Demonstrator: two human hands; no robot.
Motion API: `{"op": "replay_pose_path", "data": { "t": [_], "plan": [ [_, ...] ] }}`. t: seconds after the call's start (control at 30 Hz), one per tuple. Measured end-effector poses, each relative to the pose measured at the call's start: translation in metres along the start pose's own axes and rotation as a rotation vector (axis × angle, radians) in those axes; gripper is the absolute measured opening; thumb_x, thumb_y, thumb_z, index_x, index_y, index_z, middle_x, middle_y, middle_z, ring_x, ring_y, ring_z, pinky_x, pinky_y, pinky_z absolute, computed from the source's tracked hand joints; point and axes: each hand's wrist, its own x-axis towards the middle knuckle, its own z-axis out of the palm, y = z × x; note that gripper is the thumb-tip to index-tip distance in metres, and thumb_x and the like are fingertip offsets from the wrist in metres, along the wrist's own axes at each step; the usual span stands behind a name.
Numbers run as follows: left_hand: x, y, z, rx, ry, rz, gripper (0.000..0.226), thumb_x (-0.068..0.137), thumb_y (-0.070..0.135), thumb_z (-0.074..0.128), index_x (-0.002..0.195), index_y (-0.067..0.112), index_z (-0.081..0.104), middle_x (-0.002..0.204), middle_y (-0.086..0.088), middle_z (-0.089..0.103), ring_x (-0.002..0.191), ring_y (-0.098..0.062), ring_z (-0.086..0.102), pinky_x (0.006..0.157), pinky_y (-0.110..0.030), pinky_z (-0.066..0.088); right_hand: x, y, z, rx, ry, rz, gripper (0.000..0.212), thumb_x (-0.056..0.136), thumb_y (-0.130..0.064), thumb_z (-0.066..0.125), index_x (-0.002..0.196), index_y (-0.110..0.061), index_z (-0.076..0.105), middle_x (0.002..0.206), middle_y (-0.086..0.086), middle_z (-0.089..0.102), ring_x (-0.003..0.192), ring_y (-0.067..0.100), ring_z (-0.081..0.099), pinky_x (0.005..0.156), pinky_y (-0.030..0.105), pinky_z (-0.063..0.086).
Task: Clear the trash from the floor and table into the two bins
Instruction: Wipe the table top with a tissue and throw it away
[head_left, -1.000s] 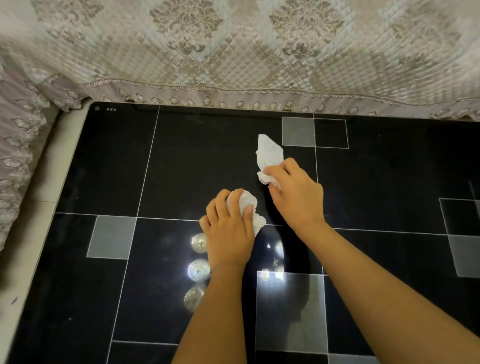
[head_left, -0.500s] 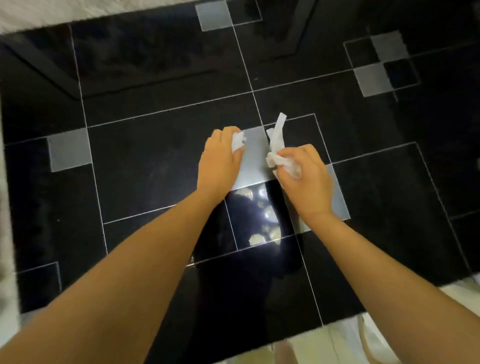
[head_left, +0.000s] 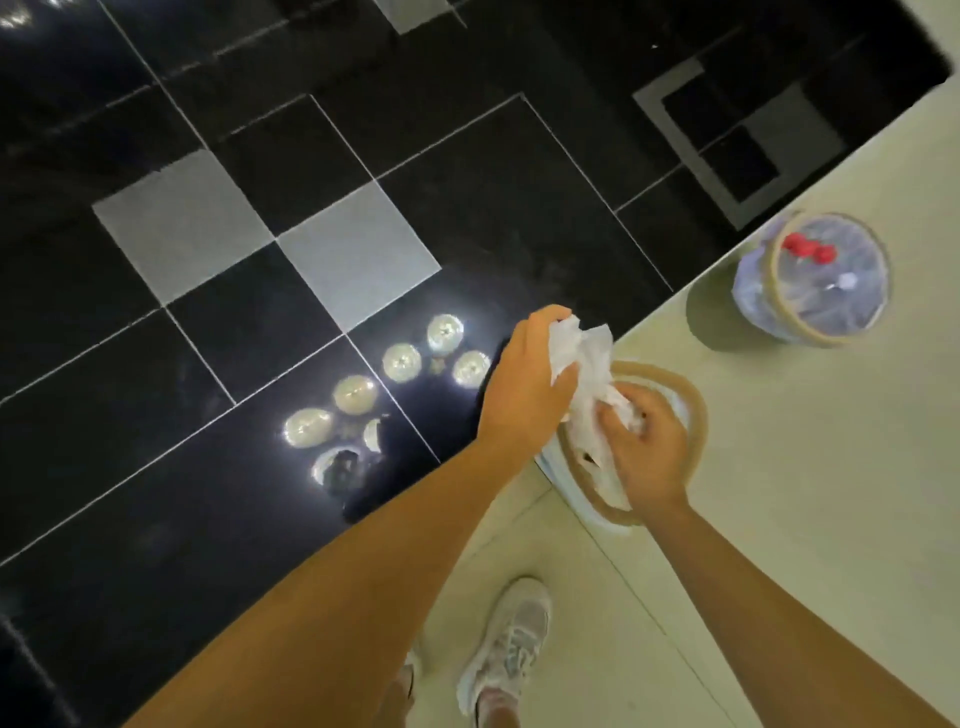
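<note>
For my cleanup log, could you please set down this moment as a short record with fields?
left hand: grips white tissue
right hand: grips tissue too, over near bin
near bin: tan rim, on pale floor, beside table
far bin: lined with a bag, red items inside
table: glossy black with grey squares
shoe: pale, on floor below

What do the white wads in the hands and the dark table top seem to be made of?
White wads: probably tissue paper, matte, thin and crumpled. Table top: a glossy black surface, perhaps glass or polished stone, since it mirrors the ceiling lamps; which one cannot be told.
</note>
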Motion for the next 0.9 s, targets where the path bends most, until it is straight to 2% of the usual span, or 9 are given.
{"op": "replay_pose_path", "data": {
  "t": [0.07,0.13,0.23,0.33,0.4,0.47,0.6,0.77,0.9],
  "plan": [
    [-0.006,0.002,0.035,-0.009,-0.030,-0.008,0.046,0.092,0.019,0.058,0.135,0.023,0.042,0.133,-0.002,0.050,0.120,-0.020,0.049,0.099,-0.036,0.045,0.001,0.030,-0.022,0.081,0.096,0.089,0.012,0.092,-0.009,0.059,0.102,-0.010,0.064,0.092,-0.002,0.062,0.089,0.007,0.060,0.083,0.013,0.049],
    [-0.008,0.002,0.066,0.007,-0.066,0.017,0.045,0.092,0.018,0.058,0.134,0.022,0.043,0.132,-0.002,0.051,0.119,-0.019,0.049,0.099,-0.036,0.045,0.004,0.061,-0.038,-0.026,0.124,0.136,0.017,0.089,-0.011,0.064,0.105,-0.008,0.064,0.094,0.001,0.064,0.085,0.004,0.062,0.079,0.012,0.047],
    [-0.007,-0.014,0.108,0.077,-0.177,0.010,0.050,0.093,0.017,0.057,0.139,0.018,0.039,0.139,-0.004,0.046,0.127,-0.021,0.044,0.106,-0.039,0.039,0.014,0.100,-0.047,-0.040,0.098,0.283,0.011,0.089,-0.024,0.063,0.100,-0.023,0.062,0.102,0.004,0.066,0.094,0.023,0.063,0.085,0.032,0.052],
    [-0.003,-0.042,0.142,0.032,-0.286,-0.207,0.072,0.090,0.036,0.061,0.149,0.021,0.022,0.149,-0.005,0.037,0.134,-0.025,0.039,0.110,-0.046,0.035,0.027,0.120,-0.050,0.140,0.152,0.441,0.020,0.093,-0.023,0.058,0.109,-0.012,0.062,0.111,0.009,0.064,0.098,0.024,0.060,0.086,0.029,0.048],
    [0.004,-0.052,0.159,0.008,-0.358,-0.285,0.079,0.090,0.050,0.055,0.151,0.036,0.006,0.155,-0.003,0.025,0.137,-0.026,0.035,0.109,-0.049,0.037,0.033,0.127,-0.050,0.297,0.125,0.502,0.022,0.097,-0.027,0.051,0.113,-0.015,0.060,0.110,0.005,0.064,0.097,0.020,0.061,0.083,0.028,0.049],
    [0.008,-0.051,0.167,0.095,-0.464,-0.303,0.077,0.096,0.048,0.043,0.150,0.037,-0.011,0.160,0.000,0.010,0.141,-0.027,0.029,0.111,-0.048,0.035,0.036,0.133,-0.054,0.400,0.128,0.524,0.026,0.097,-0.033,0.050,0.118,-0.021,0.058,0.111,-0.003,0.064,0.100,0.015,0.061,0.081,0.025,0.050],
    [0.005,-0.050,0.166,0.202,-0.539,-0.256,0.076,0.095,0.042,0.050,0.152,0.030,0.001,0.160,-0.001,0.012,0.143,-0.026,0.023,0.113,-0.050,0.030,0.035,0.138,-0.065,0.238,0.050,0.457,0.039,0.100,-0.031,0.045,0.138,-0.025,0.047,0.140,-0.002,0.049,0.126,0.018,0.048,0.106,0.032,0.038],
    [0.003,-0.029,0.144,0.245,-0.515,-0.190,0.058,0.092,0.031,0.060,0.143,0.025,0.033,0.142,-0.004,0.045,0.125,-0.026,0.049,0.101,-0.051,0.043,0.022,0.126,-0.078,0.006,0.057,0.241,0.038,0.093,-0.021,0.056,0.131,-0.024,0.055,0.131,-0.004,0.055,0.119,0.014,0.051,0.100,0.033,0.044],
    [0.001,0.008,0.123,0.429,-0.519,-0.114,0.048,0.095,0.032,0.056,0.138,0.020,0.040,0.138,-0.003,0.049,0.123,-0.024,0.050,0.103,-0.043,0.041,0.010,0.102,-0.093,-0.242,0.120,-0.009,0.029,0.088,-0.016,0.059,0.116,-0.020,0.061,0.123,-0.004,0.059,0.115,0.018,0.053,0.094,0.029,0.044]
  ]
}}
